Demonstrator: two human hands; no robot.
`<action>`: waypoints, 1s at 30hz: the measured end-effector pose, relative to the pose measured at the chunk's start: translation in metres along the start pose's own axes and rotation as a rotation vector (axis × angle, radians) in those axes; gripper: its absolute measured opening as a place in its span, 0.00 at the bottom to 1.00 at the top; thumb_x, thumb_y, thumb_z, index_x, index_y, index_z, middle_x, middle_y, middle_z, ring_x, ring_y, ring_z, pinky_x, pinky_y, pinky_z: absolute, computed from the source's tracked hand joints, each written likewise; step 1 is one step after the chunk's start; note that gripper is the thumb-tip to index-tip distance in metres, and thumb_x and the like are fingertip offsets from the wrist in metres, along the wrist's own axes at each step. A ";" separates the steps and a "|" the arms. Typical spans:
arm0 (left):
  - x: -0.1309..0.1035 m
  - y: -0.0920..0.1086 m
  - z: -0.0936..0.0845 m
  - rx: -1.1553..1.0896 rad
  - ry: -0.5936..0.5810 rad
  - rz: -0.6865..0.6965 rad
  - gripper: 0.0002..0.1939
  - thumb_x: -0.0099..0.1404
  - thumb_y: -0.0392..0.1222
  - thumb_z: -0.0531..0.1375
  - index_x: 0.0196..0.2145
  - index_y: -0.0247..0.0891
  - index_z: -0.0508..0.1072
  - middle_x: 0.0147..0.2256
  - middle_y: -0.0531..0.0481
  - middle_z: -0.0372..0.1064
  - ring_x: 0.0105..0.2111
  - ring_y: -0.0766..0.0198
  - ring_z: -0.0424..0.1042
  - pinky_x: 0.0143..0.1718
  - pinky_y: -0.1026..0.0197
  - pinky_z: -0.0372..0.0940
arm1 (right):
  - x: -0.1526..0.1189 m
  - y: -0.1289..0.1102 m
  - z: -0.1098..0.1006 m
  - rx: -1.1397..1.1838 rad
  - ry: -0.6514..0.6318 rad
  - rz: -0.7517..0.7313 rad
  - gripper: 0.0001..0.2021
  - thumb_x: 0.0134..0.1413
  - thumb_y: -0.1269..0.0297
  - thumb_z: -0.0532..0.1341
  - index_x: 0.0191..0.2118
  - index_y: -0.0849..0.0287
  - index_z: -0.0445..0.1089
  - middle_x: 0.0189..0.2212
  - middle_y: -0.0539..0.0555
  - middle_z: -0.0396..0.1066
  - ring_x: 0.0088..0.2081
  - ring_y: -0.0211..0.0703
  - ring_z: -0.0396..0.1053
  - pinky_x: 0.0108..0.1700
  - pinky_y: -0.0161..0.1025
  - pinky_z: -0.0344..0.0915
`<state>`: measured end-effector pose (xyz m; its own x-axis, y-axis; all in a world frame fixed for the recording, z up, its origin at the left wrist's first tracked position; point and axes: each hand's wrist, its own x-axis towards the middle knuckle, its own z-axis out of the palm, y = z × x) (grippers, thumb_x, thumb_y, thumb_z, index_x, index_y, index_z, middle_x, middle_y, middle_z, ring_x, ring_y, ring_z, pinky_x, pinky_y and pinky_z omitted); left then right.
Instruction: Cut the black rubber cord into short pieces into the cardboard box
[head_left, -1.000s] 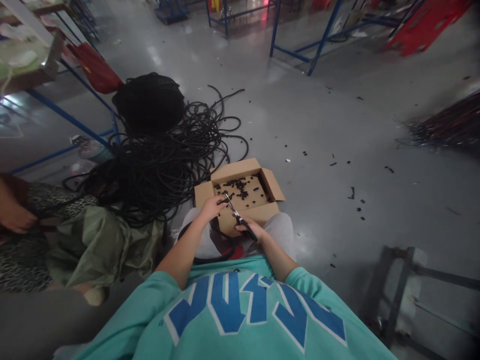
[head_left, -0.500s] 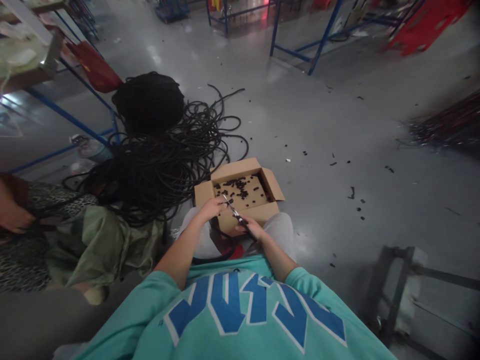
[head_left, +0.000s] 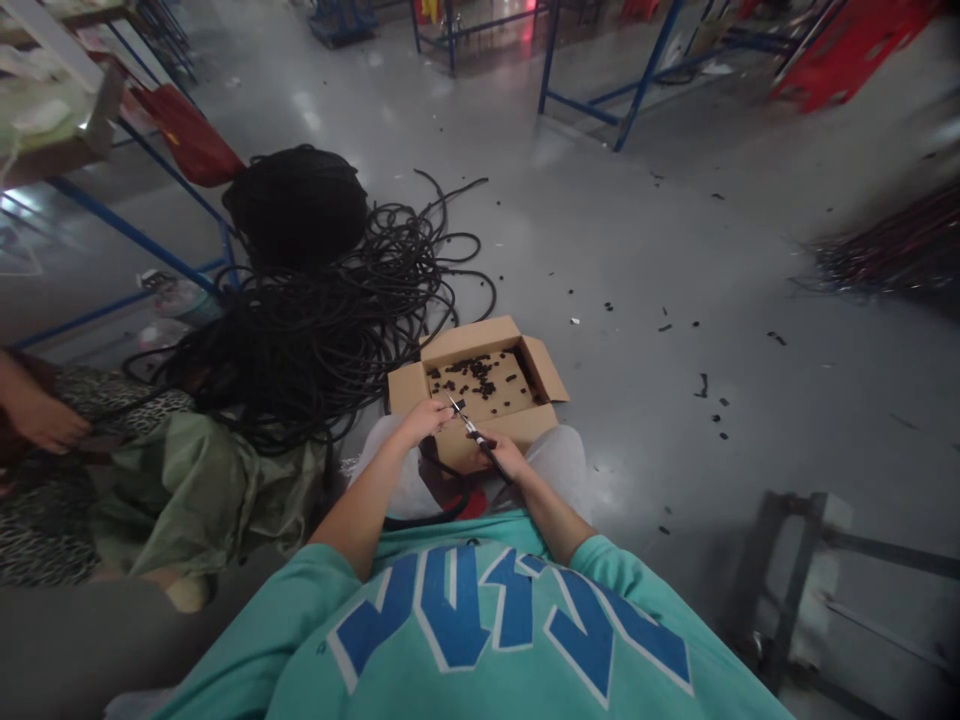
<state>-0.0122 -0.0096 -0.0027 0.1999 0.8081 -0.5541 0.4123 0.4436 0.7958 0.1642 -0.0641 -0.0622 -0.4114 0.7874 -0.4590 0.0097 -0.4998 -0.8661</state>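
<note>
My right hand (head_left: 504,455) is closed around the black handles of a pair of scissors (head_left: 469,425). Their blades point up and left toward my left hand (head_left: 426,418), which pinches a black cord (head_left: 460,404). The cord's short end sticks out past my fingers at the blades; whether they touch it is too small to tell. Both hands are over the near edge of an open cardboard box (head_left: 525,428). Many short black cut pieces (head_left: 480,372) lie scattered inside the box, which sits in front of my knees.
A large tangle of black cord (head_left: 322,320) spreads on the floor to the left, with a thick black coil (head_left: 296,205) behind it. Another person's hand (head_left: 45,415) shows at far left. A metal frame (head_left: 802,580) stands at lower right. Small black scraps (head_left: 703,385) dot the floor.
The cord end at the scissor blades shows slightly more to the right. My hands stay nearly in place. The other person's hand at left has shifted right.
</note>
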 end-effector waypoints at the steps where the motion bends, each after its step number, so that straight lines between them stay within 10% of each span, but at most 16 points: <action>1: 0.001 -0.001 0.000 -0.001 0.002 0.001 0.18 0.52 0.49 0.58 0.15 0.35 0.58 0.09 0.60 0.49 0.09 0.76 0.48 0.15 0.68 0.41 | 0.000 0.000 0.000 0.012 0.011 0.000 0.27 0.28 0.70 0.60 0.43 0.63 0.68 0.16 0.42 0.58 0.17 0.28 0.51 0.21 0.30 0.48; 30: -0.001 -0.001 0.008 -0.062 -0.114 -0.053 0.11 0.54 0.41 0.56 0.19 0.32 0.63 0.14 0.57 0.56 0.10 0.78 0.48 0.14 0.68 0.38 | -0.004 -0.009 -0.001 0.085 -0.079 0.011 0.25 0.28 0.69 0.63 0.41 0.60 0.68 0.17 0.43 0.60 0.19 0.30 0.57 0.22 0.30 0.52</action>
<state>-0.0055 -0.0144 -0.0050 0.2804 0.7351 -0.6173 0.3704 0.5104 0.7761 0.1670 -0.0626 -0.0526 -0.4824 0.7523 -0.4487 -0.0611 -0.5399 -0.8395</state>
